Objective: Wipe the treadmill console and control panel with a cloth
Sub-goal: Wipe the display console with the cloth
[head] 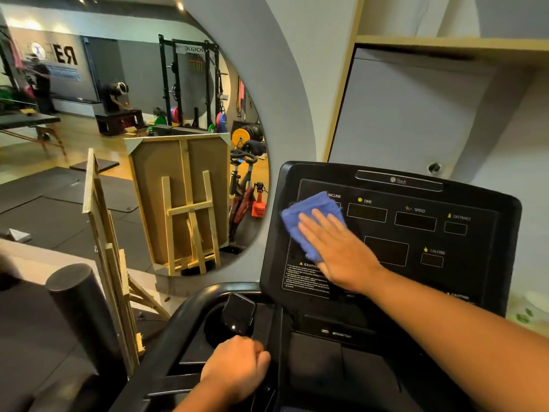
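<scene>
The right hand (338, 248) lies flat, fingers spread, pressing a folded blue terry cloth (309, 224) against the black upright display panel of the treadmill console (395, 230). The hand does not pinch the cloth; the open palm pins it to the panel. The cloth sits at the panel's upper left corner, covering the window under the INCLINE label and reaching down the left edge toward the white caution text.

The left hand (237, 367) is closed in a fist around the black handrail (175, 328) at the console's lower left edge, seemingly for bracing. Just above it a dark smartphone (239, 313) stands in the round cup holder.

As for progress, the pictures show no clear mark of which parts are already clean. Judging by where the cloth rests, the wiping appears to be at an early or middle stage: the TIME, SPEED, DISTANCE and CALORIE windows to the right, the lower control panel (335, 331) and the tray below it lie uncovered and probably remain to be wiped.
</scene>
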`<state>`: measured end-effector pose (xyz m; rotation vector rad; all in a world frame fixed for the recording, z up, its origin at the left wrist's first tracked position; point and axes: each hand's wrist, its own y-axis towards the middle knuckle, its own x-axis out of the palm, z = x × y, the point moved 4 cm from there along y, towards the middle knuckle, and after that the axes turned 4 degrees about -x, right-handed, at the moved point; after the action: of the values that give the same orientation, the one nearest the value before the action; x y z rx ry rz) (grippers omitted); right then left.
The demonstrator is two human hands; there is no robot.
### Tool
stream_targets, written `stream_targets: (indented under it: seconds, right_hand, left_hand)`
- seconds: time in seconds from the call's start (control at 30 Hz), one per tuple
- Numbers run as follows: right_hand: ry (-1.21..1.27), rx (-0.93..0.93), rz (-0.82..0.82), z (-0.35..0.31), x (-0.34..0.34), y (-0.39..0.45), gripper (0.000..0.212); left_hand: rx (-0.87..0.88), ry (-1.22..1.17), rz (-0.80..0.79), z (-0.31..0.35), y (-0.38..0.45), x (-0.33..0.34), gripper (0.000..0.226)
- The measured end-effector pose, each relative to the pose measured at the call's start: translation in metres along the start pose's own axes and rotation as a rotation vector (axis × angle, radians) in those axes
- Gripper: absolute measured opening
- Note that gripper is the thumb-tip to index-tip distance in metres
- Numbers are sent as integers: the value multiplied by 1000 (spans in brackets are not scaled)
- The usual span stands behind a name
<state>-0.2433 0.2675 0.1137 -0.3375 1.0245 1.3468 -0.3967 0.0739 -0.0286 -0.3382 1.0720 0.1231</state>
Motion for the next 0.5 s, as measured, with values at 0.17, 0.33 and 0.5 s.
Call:
stream_targets:
  seconds: [0.17,0.33,0.5]
  right_hand:
    - [162,521,105,45,-28,36,70]
    - [62,229,42,-22,-6,25,73]
    - [38,-78,-72,-47,20,-53,72]
  left_hand:
    - [-15,-21,21,-2,2,4,39]
    - [0,25,45,-1,0,5,38]
    - [-2,11,50,0,-2,4,38]
